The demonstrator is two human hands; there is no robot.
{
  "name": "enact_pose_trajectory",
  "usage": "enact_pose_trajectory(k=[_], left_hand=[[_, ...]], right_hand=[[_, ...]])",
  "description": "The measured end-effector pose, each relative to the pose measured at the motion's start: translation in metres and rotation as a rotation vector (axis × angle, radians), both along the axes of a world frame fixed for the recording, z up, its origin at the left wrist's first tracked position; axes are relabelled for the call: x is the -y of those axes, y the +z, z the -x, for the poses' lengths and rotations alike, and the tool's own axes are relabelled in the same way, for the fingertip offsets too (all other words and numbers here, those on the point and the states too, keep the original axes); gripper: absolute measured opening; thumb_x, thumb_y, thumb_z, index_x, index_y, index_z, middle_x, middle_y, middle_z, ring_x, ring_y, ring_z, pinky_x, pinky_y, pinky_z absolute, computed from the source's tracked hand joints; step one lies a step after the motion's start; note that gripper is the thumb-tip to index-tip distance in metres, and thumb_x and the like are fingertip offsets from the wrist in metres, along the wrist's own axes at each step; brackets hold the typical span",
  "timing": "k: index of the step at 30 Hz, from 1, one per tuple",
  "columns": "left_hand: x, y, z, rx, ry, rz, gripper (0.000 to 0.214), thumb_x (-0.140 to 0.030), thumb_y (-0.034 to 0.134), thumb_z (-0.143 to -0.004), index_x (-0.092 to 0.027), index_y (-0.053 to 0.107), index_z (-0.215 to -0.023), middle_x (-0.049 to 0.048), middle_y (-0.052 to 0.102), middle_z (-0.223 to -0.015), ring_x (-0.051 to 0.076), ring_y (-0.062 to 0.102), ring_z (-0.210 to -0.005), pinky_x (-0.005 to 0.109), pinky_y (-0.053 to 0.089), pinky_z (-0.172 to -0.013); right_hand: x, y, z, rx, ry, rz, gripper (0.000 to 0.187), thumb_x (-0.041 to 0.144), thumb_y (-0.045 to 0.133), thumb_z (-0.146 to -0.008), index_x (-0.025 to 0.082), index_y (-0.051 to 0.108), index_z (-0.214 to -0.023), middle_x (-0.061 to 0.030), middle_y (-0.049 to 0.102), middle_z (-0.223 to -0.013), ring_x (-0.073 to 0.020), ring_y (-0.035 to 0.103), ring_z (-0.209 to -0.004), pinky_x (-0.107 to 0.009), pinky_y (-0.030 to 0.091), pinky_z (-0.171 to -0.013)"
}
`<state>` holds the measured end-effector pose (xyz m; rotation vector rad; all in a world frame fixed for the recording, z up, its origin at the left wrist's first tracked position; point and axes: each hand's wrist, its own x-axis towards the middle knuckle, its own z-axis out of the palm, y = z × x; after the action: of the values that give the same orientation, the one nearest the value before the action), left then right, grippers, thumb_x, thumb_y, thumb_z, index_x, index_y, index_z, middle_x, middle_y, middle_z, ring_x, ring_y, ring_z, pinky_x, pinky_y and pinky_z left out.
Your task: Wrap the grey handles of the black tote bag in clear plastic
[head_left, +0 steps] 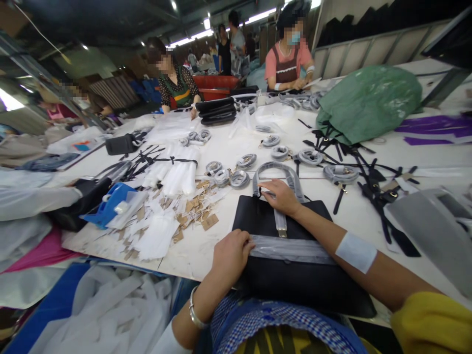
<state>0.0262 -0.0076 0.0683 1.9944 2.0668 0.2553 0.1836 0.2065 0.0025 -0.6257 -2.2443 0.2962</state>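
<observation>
A black handbag (291, 275) lies on the white table right in front of me. Clear plastic film (291, 250) runs across its front, and its clasp strap (280, 221) is covered in film too. The carry handle (278, 169), wrapped in plastic, arches up from the far edge. My left hand (231, 248) is closed at the left side of the bag, its fingertips pinching the edge by the film. At the left base of the handle, the fingers of my right hand (282, 196) are bent and closed on it; the exact contact is partly hidden.
Coiled wrapped straps (239, 178) lie beyond the bag. Paper tags (195, 206) and a blue tape dispenser (110, 204) are left. Black straps (379, 184), a grey piece (427, 231) and a green sack (372, 103) are right. Two people work across the table.
</observation>
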Motion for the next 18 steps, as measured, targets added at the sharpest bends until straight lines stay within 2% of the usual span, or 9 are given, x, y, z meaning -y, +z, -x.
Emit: enact_pose_trajectory(k=[6,11,14,18], left_hand=[[-0.001,-0.013,-0.011,-0.102,0.079,-0.03,0.009,-0.032,0.064,-0.089,-0.025,0.06,-0.092,-0.0023,0.064,-0.086,0.017,0.061,-0.08,0.028,0.037,-0.063],[0.004,-0.014,-0.024,-0.251,0.065,-0.162,0.014,-0.026,0.062,-0.09,-0.024,0.058,-0.103,0.0016,0.063,-0.097,0.022,0.058,-0.09,0.033,0.042,-0.072],[0.007,-0.016,-0.032,-0.355,-0.089,-0.232,0.021,-0.019,0.053,-0.094,-0.022,0.056,-0.115,0.006,0.063,-0.109,0.024,0.057,-0.097,0.038,0.044,-0.077],[0.015,-0.031,-0.039,-0.433,-0.346,-0.231,0.03,-0.014,0.043,-0.096,-0.016,0.054,-0.125,0.011,0.065,-0.117,0.023,0.062,-0.099,0.037,0.048,-0.081]], right_hand=[[0.0,-0.004,-0.003,0.022,-0.014,0.011,0.032,0.023,0.054,-0.093,0.022,0.061,-0.124,-0.0069,0.067,-0.122,-0.0241,0.06,-0.114,-0.047,0.036,-0.11],[0.001,-0.006,-0.001,0.007,0.007,0.002,0.033,0.021,0.054,-0.092,0.022,0.062,-0.124,-0.0068,0.068,-0.121,-0.0238,0.061,-0.112,-0.047,0.037,-0.109],[0.002,-0.005,0.002,0.01,0.024,0.023,0.035,0.02,0.054,-0.091,0.023,0.062,-0.125,-0.0066,0.068,-0.122,-0.0241,0.06,-0.113,-0.048,0.037,-0.109],[0.003,-0.005,0.003,0.021,0.038,0.032,0.036,0.018,0.054,-0.09,0.024,0.062,-0.124,-0.0061,0.068,-0.122,-0.0241,0.06,-0.114,-0.049,0.037,-0.109]])
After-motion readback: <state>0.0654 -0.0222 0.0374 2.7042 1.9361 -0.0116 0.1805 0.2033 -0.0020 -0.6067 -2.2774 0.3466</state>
